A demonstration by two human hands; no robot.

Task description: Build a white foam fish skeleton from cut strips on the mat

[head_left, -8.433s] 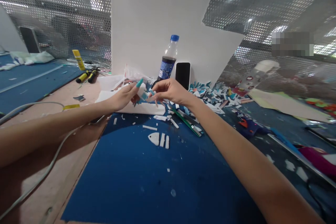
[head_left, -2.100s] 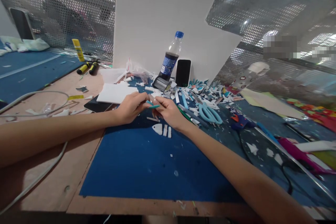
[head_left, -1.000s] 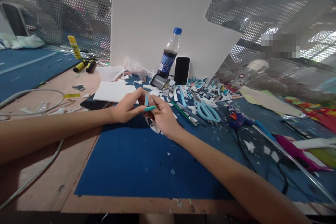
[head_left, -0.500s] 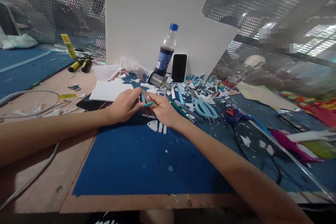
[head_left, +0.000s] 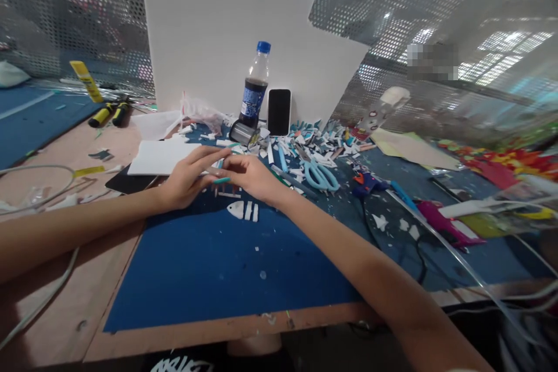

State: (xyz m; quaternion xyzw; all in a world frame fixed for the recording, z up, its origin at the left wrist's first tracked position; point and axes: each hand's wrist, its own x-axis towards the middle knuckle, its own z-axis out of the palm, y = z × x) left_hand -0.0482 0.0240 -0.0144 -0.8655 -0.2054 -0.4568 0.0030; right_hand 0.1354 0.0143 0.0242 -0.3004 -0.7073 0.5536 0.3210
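Note:
My left hand (head_left: 188, 175) and my right hand (head_left: 249, 175) meet over the far part of a blue cutting mat (head_left: 218, 267). Their fingertips pinch together around a small teal strip (head_left: 221, 180). The left fingers are stretched forward, the right ones curled. Just in front of the hands, on the mat, lie a white fish-shaped cutout (head_left: 236, 208) and two short white strips (head_left: 251, 211).
A cola bottle (head_left: 254, 88), a phone (head_left: 279, 111) and a tape roll (head_left: 242, 132) stand before a white board. Blue scissors (head_left: 320, 174) lie among several paper scraps. A white sheet (head_left: 159, 157) lies left, a glue gun (head_left: 368, 183) and cables right.
The view has swung right, so everything sits further left in frame. My hands stay joined on the teal strip; the left fingers have straightened out.

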